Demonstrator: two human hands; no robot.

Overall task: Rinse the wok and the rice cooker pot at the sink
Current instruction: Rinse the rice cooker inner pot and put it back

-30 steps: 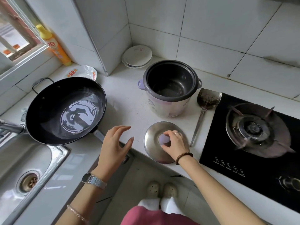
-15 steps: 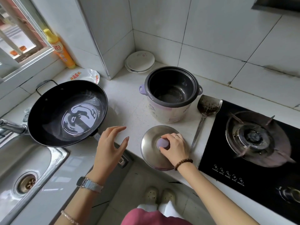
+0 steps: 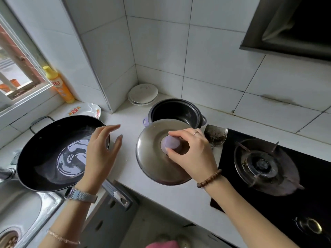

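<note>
Lifting lid [image 3: 154, 163], flat on counter [image 3: 129, 126] a moment ago, pinched at knob [image 3: 169, 144] by right hand [image 3: 191, 154], possibly onto rice cooker pot [image 3: 172, 111]; left hand [image 3: 100, 153] spread, empty, by wok [image 3: 50, 158]; rinsing unstarted.

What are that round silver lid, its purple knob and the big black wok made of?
The round silver lid looks like brushed metal, probably stainless steel: dull grey sheen, soft reflections. Its lilac knob, pinched by the right hand, seems matte plastic. The black wok looks like coated metal; its glossy, perhaps wet, base reflects light.
</note>
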